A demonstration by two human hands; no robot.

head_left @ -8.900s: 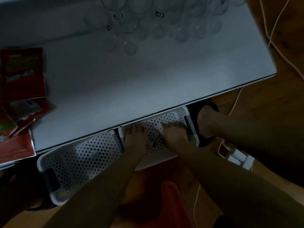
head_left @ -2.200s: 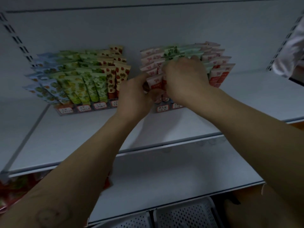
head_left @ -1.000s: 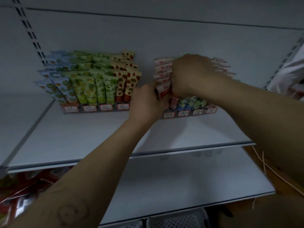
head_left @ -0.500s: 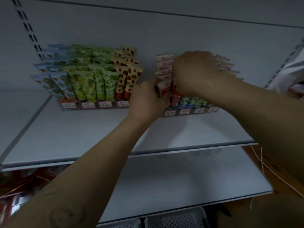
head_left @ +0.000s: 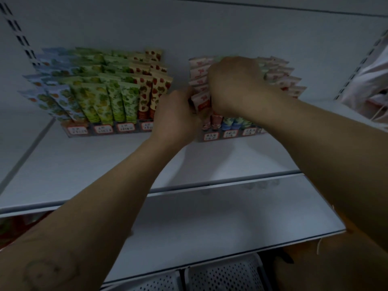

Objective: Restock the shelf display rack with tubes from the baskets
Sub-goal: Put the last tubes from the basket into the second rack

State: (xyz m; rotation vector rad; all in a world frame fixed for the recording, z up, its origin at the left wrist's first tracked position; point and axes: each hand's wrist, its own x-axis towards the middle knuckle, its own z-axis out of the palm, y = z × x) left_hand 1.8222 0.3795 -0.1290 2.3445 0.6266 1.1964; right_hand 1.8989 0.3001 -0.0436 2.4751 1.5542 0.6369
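- One left rack [head_left: 113,128] is standing on the upper shelf [head_left: 84,164], packed with blue, green and strawberry-print tubes [head_left: 94,97]. Four price labels are showing along its front.
- The left hand [head_left: 176,116] is reaching to the left edge of the right rack [head_left: 231,134], with its fingers curling narrowly around one pink tube [head_left: 202,101] in the front row.
- The right hand [head_left: 237,85] is arching over that rack's middle rows. Its fingertips are hiding among the tubes, so I cannot tell what they are holding.
- Three price labels are showing on the right rack's front.
- Two white perforated baskets [head_left: 226,276] are peeking out below the lower shelf [head_left: 231,219].
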